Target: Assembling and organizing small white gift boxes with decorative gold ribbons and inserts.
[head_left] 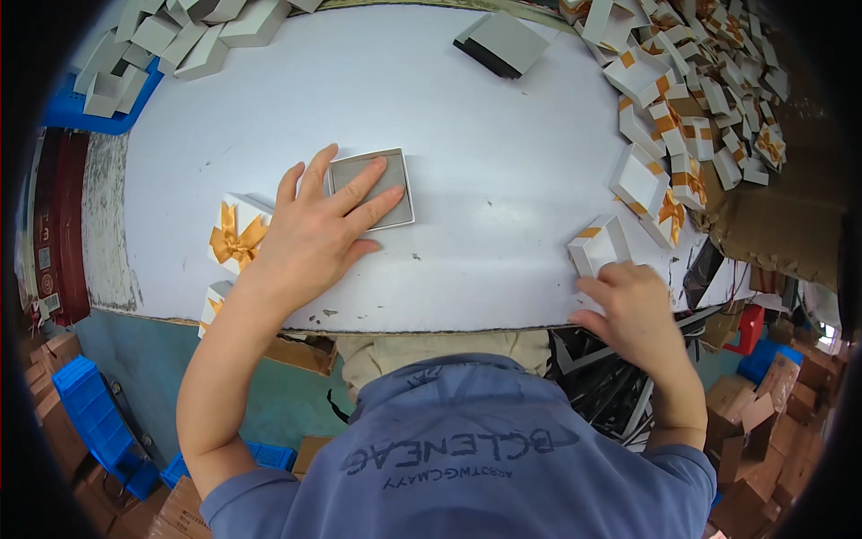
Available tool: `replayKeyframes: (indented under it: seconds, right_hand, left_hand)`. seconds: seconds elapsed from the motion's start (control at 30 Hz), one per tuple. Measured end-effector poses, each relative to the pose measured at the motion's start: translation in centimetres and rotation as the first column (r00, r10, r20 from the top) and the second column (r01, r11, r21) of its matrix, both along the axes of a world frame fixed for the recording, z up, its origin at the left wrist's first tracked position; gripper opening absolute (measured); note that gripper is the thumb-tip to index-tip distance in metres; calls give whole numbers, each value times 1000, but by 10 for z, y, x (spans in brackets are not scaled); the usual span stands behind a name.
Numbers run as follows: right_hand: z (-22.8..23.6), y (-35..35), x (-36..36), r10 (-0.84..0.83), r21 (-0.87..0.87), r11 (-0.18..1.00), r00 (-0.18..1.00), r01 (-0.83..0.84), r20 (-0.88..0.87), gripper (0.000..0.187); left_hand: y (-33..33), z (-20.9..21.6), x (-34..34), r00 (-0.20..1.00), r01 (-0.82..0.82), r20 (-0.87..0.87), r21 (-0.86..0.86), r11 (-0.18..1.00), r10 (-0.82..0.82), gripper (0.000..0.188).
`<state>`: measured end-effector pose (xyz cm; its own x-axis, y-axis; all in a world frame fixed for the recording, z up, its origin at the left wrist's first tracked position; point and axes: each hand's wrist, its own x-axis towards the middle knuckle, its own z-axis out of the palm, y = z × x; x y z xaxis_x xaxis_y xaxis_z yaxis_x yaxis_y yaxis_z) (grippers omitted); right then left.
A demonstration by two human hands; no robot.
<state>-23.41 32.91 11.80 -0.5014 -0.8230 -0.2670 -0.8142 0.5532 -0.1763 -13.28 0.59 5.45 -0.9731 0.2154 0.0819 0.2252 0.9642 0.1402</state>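
My left hand [328, 216] lies with spread fingers over a small open white box [407, 184]. Its fingertips rest on the grey padded insert [370, 193] inside the box. On the right, my right hand [628, 305] is at the near edge of a white box lid [611, 241] with an orange ribbon band, hollow side up. Its fingers are bent and the thumb stands apart from them, with nothing visible between. Left of my left wrist sits a white lid with an orange bow [235, 235]; another ribboned lid [215, 301] is partly hidden behind the forearm.
A large heap of white ribboned lids [669, 117] fills the right side. Grey-white boxes [193, 45] pile up at the far left above a blue crate [81, 108]. A grey box with a dark side [503, 45] lies at the back. Cartons [754, 449] crowd the floor.
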Motion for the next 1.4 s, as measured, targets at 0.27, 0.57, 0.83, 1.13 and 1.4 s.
replayKeyframes:
  seconds: [0.27,0.57,0.83,1.13,1.4]
  right_hand:
    - [-38,-78,-60,181,-328,410,277,851,944,31]
    - [-59,-115,-102,502,-135,401,-95,906,859,34]
    - [-80,-126,-43,17,-616,757,936,218,353,37]
    - [-88,-106,-13,15,-596,802,997,31,72,64]
    - [-66,-137,-120,-195,-588,808,930,-27,-310,64]
  left_hand:
    - [23,-40,-16,959,233,-276,629,742,-67,99]
    - [10,-48,-33,973,227,-192,690,687,-129,121]
    - [18,-43,-45,966,258,-193,694,672,-171,125]
    - [36,-23,-36,981,141,-175,323,936,-88,92]
    - [-22,28,15,929,-346,113,-78,935,353,91]
